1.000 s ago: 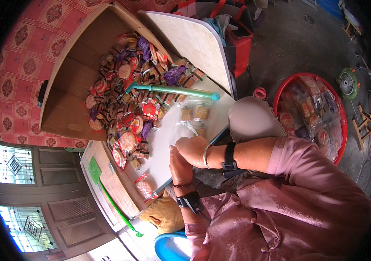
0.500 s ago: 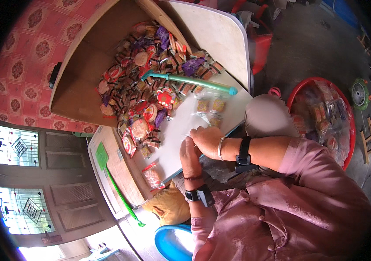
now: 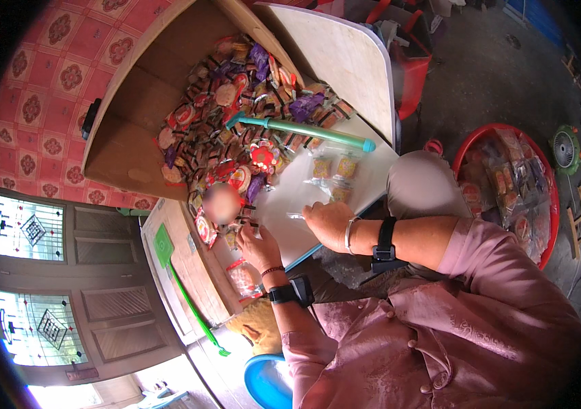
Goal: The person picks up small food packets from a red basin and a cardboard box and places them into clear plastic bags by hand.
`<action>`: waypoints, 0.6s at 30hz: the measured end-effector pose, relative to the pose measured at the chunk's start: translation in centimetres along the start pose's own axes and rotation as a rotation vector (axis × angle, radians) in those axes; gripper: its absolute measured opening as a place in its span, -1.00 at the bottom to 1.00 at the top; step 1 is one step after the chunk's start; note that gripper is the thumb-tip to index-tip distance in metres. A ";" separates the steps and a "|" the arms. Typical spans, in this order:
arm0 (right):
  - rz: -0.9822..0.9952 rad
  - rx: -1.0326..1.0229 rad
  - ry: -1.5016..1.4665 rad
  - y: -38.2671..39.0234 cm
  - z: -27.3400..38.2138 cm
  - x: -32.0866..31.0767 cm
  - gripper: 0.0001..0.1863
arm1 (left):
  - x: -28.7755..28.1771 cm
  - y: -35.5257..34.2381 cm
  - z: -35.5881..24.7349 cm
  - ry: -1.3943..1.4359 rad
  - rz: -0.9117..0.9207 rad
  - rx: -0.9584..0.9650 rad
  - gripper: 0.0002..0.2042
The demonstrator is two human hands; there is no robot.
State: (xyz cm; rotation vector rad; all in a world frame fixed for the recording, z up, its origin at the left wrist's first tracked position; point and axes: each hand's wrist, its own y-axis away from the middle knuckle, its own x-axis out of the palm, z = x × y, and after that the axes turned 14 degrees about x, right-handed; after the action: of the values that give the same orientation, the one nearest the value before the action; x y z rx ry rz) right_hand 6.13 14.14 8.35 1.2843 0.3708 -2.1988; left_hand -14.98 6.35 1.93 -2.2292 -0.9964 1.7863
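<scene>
- The left hand (image 3: 258, 248) is held over the left part of the white tabletop (image 3: 273, 217), its fingers reached forward to the near edge of the heap of wrapped snacks (image 3: 215, 126); whether anything is gripped cannot be told.
- The right hand (image 3: 328, 223) is held just inside the tabletop's blue near edge, with its fingers curled; a thin clear strip (image 3: 295, 216) is seen at its fingertips, but a firm grip on it cannot be made out.
- The two hands are kept apart, with bare white surface between them.
- A red-and-white packet (image 3: 244, 278) is laid at the near left corner, just beside the left hand.
- Three clear packets with yellow contents (image 3: 346, 168) are set close together toward the right edge, beyond the right hand.
- The heap is spread over the far part of the tabletop and into the mouth of a cardboard box (image 3: 120, 126) lying on its side.
- A teal tube with a crosspiece (image 3: 304, 130) is rested across the heap, its plain end near the right edge.
- A green swatter (image 3: 163, 245) is laid on a wooden surface (image 3: 198, 276) past the left edge.
- More packets are held in a red basin (image 3: 555, 211) at the right.
</scene>
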 end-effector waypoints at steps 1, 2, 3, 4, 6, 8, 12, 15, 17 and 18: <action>0.004 0.007 0.000 0.0 0.0 0.0 -0.87 | -0.3 0.0 -0.3 -0.012 0.033 -0.021 -0.66; 0.003 0.013 0.001 0.0 0.1 0.0 -0.87 | -0.7 -0.1 -0.7 -0.020 0.062 -0.033 -0.65; 0.009 0.014 0.005 0.0 0.1 0.0 -0.87 | -1.0 -0.1 -1.2 -0.011 0.096 -0.053 -0.65; 0.009 0.015 0.009 0.0 0.1 0.0 -0.86 | -1.1 0.0 -1.7 -0.046 0.044 -0.020 -0.65; 0.009 0.012 0.007 0.1 0.1 0.0 -0.86 | -1.2 0.3 -2.8 -0.089 -0.021 0.019 -0.64; 0.004 0.007 -0.008 0.1 0.0 0.0 -0.86 | -1.6 0.4 -3.3 -0.100 0.002 -0.014 -0.62; 0.010 0.011 0.011 0.0 0.0 0.2 -0.86 | -1.7 0.8 -3.1 -0.074 0.001 0.022 -0.64; 0.010 0.005 0.007 0.0 0.0 0.3 -0.87 | -1.4 1.2 -2.3 -0.112 0.019 0.018 -0.70; 0.007 0.007 -0.003 0.0 -0.1 0.3 -0.87 | -1.3 1.5 -1.8 -0.009 -0.011 -0.056 -0.76; 0.000 -0.003 -0.003 0.0 -0.1 0.3 -0.87 | -1.4 1.6 -1.8 0.017 -0.032 -0.086 -0.78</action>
State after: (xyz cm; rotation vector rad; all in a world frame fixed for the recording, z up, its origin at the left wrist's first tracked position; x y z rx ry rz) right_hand 6.10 14.07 8.06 1.2797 0.3729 -2.1989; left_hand -12.85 4.88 2.87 -2.2600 -1.1196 1.7397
